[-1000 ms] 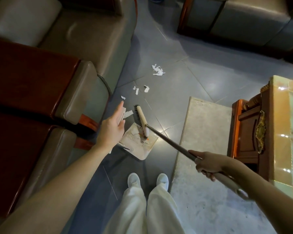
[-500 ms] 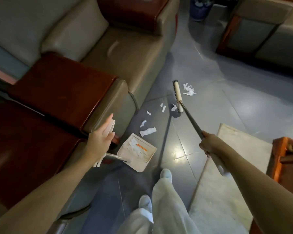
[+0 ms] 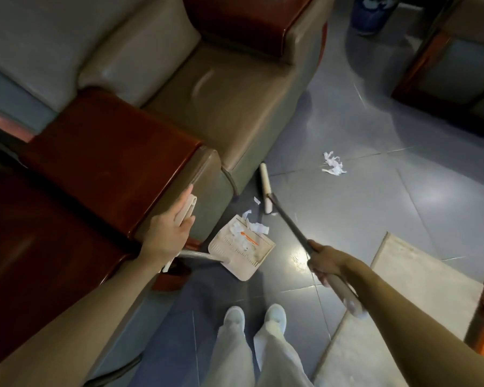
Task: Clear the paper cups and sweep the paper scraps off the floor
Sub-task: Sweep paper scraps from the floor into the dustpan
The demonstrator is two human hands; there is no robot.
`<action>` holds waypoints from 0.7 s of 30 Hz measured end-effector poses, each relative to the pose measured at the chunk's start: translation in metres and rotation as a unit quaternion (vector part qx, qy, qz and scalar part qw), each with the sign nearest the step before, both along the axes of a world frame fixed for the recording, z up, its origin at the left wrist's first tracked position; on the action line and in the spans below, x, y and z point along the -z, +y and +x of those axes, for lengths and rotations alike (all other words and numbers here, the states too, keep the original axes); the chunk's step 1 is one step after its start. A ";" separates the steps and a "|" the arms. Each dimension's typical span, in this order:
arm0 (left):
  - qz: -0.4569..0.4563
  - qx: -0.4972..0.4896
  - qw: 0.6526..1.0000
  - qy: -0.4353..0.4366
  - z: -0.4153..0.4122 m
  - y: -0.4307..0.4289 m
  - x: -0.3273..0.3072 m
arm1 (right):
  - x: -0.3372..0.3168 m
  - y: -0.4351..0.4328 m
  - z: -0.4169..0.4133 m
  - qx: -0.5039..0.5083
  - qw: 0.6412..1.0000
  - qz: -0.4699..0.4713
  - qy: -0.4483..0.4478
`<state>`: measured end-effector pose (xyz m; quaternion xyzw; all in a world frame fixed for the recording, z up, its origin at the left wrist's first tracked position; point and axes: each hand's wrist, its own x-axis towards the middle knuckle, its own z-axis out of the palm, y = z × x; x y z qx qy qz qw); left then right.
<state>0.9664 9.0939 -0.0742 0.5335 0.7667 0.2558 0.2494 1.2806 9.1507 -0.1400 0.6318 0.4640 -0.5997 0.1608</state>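
- I am looking down at a blue-grey tiled floor (image 3: 347, 219), which is catching a bright glare.
- A grey-brown leather sofa (image 3: 221, 101) with dark red wooden armrests (image 3: 106, 163) is filling my left side.
- A pale rug (image 3: 419, 277) is lying at lower right.
- Another sofa (image 3: 453, 65) is sitting at upper right, near a blue pot (image 3: 370, 15).

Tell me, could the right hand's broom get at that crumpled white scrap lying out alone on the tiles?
Probably yes. The right hand holds the broom, whose head rests on open floor by the sofa corner. Only bare tile lies between it and the crumpled scrap, so swinging the head over looks unobstructed.
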 end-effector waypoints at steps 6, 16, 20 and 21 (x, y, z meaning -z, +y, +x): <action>0.016 0.038 0.999 0.025 0.008 0.017 -0.001 | -0.046 -0.053 -0.009 0.047 0.995 -0.080 0.020; 0.053 0.113 0.991 -0.055 0.011 0.027 -0.008 | -0.104 -0.068 0.034 0.138 0.988 -0.062 0.020; 0.081 0.139 0.985 -0.055 0.019 0.054 -0.015 | -0.119 -0.049 0.054 0.202 0.979 -0.029 0.020; 0.078 0.136 0.986 -0.053 0.023 0.064 -0.015 | -0.122 -0.041 0.059 0.220 0.975 -0.022 0.021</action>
